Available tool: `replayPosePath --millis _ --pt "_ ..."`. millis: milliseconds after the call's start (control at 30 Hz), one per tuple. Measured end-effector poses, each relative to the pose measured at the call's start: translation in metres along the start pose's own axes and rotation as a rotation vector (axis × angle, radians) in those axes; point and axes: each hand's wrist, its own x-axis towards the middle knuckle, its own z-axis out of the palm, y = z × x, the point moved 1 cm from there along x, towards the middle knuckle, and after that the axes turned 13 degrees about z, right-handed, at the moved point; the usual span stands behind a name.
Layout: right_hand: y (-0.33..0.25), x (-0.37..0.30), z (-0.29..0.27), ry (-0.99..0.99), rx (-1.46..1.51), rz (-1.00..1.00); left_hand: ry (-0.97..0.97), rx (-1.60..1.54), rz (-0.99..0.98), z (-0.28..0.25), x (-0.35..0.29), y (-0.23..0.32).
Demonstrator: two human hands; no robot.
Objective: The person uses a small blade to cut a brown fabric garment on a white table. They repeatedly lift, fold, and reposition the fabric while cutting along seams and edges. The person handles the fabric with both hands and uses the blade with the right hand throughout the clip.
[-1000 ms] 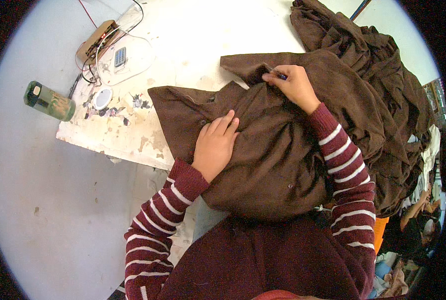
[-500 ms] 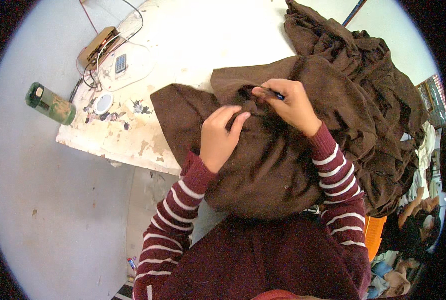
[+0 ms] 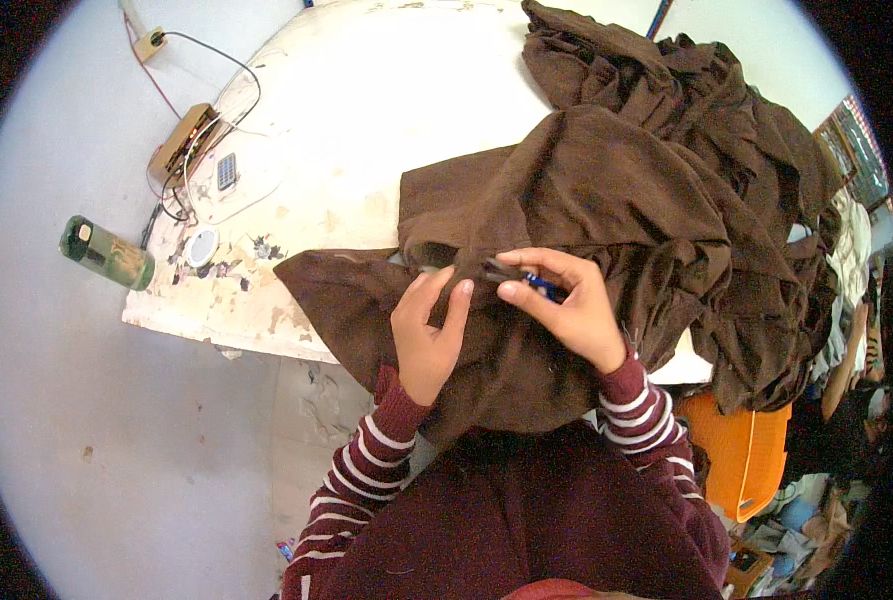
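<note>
Table edges and hand positions at a workplace seen from above. The pale table (image 3: 366,110) presents its front left corner near the lower left; from there the front edge runs rightward in plain sight until the brown cloth (image 3: 606,190) covers it, and a short length reappears to the right of the cloth. Between the items along the left edge and the cloth, the pale surface lies open, widening toward the far edge. A darker brown heap (image 3: 766,150) bounds this room along the right side.

Along the left edge, from far to near, are a brown box (image 3: 179,140) with cables, a small keypad device (image 3: 227,171), a white disc (image 3: 201,247) and a green bottle (image 3: 108,254). Below the front edge, at right, is an orange basket (image 3: 741,450).

The cloth spreads beneath both hands, one pointed corner toward the table's front left corner, its near part dropping over the front edge. The left hand (image 3: 428,335) rests its fingertips on a raised fold, thumb and forefinger slightly apart; whether cloth is pinched between them cannot be told. The right hand (image 3: 578,310) is closed around a small blue-handled tool (image 3: 539,285), whose dark tip points toward the left fingertips, just beside the fold.
</note>
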Motion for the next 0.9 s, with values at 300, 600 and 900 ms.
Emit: replayPosePath --millis 300,600,900 --pt "0.000 -0.025 0.002 0.084 0.035 0.067 -0.057 -0.011 0.006 0.013 -0.020 0.021" --pt "0.002 -0.042 -0.013 0.122 -0.022 -0.011 -0.083 0.039 0.057 0.020 -0.024 0.037" --pt "0.010 -0.050 -0.017 0.190 0.044 -0.093 -0.050 0.055 0.115 0.028 -0.029 0.051"
